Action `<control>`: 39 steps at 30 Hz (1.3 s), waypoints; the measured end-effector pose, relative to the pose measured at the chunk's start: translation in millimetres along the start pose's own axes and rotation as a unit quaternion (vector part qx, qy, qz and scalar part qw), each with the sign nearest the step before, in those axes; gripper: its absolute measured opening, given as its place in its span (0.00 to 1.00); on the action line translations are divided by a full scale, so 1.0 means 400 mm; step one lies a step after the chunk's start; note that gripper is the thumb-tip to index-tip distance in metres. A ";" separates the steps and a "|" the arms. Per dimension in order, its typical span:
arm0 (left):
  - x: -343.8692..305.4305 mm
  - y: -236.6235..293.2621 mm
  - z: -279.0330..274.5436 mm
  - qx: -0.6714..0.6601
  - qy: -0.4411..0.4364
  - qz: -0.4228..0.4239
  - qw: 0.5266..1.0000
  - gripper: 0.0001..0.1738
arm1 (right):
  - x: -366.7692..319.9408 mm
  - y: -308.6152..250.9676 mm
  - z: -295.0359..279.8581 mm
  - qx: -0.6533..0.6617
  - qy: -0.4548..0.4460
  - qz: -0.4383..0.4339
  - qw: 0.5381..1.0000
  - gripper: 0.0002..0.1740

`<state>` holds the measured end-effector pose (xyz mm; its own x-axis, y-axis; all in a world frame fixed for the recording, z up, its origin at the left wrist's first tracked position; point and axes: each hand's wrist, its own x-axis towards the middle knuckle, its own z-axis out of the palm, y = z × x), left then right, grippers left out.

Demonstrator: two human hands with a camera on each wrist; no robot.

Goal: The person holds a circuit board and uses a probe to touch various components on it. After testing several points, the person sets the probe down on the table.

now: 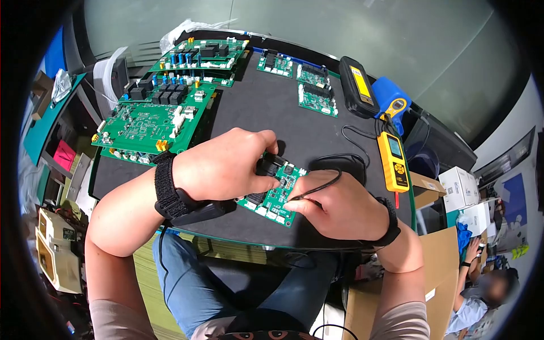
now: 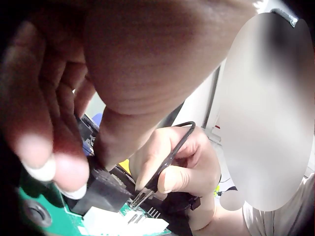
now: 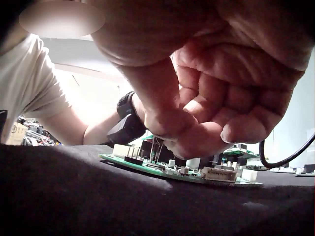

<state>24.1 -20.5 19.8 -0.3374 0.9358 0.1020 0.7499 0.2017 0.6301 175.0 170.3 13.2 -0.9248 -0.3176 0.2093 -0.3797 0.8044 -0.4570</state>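
**Small circuit board** (image 1: 274, 192): green, lying at the near edge of the black mat (image 1: 255, 113), between the two hands. All places below are taken from this board.

**Left hand** (image 1: 224, 164): on the board's left and upper side. Its fingers are curled and its thumb and fingertips are closed on a black component (image 1: 269, 165) at the board's top corner. The head view shows only the back of the hand. The left wrist view shows the fingertips (image 2: 64, 172) bearing on that black block.

**Right hand** (image 1: 340, 207): on the board's right side, with thumb and forefinger pinching a black probe lead (image 1: 320, 186) tightly. The head view shows the lead looping up over the hand. Only the left wrist view shows the lead ending in thin metal tips (image 2: 140, 196) that touch the board beside a white connector (image 2: 125, 223). The right wrist view, taken low from mat level, shows the board edge-on, with the tips standing upright on it under the closed fingers.

**Yellow multimeter** (image 1: 394, 161): right of the board and apart from it. It appears in the head view only.

**Black case** (image 1: 358, 86): beyond the board, to the upper right.

**Large green boards** (image 1: 153, 122): beyond the board, to the left and well apart.

**Two small boards** (image 1: 314, 90): beyond the board.
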 end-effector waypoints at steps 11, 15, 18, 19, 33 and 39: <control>0.000 0.002 -0.001 -0.018 -0.009 -0.012 1.000 0.26 | 0.001 0.005 0.000 0.017 -0.017 -0.016 1.000 0.04; -0.001 0.002 0.000 -0.022 -0.011 -0.011 1.000 0.25 | 0.001 0.005 0.001 0.011 -0.007 -0.015 1.000 0.02; 0.001 0.019 -0.012 -0.034 -0.035 -0.050 0.998 0.25 | 0.000 0.006 0.000 0.017 -0.012 -0.048 0.999 0.03; 0.000 0.015 -0.009 -0.034 -0.035 -0.050 0.998 0.25 | 0.001 0.005 0.000 0.014 -0.014 -0.047 0.999 0.03; 0.001 -0.004 0.000 -0.021 -0.008 -0.003 1.000 0.26 | -0.004 0.007 -0.002 -0.002 -0.022 -0.046 0.999 0.06; 0.003 0.010 -0.007 -0.032 -0.024 -0.043 0.998 0.26 | -0.006 0.002 -0.003 -0.023 -0.016 -0.071 0.997 0.05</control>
<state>25.3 -19.4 24.6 -0.3704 0.9288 0.0098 0.6814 0.2645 0.6824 176.9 172.2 13.5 -0.8625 -0.4448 0.2414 -0.5058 0.7725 -0.3839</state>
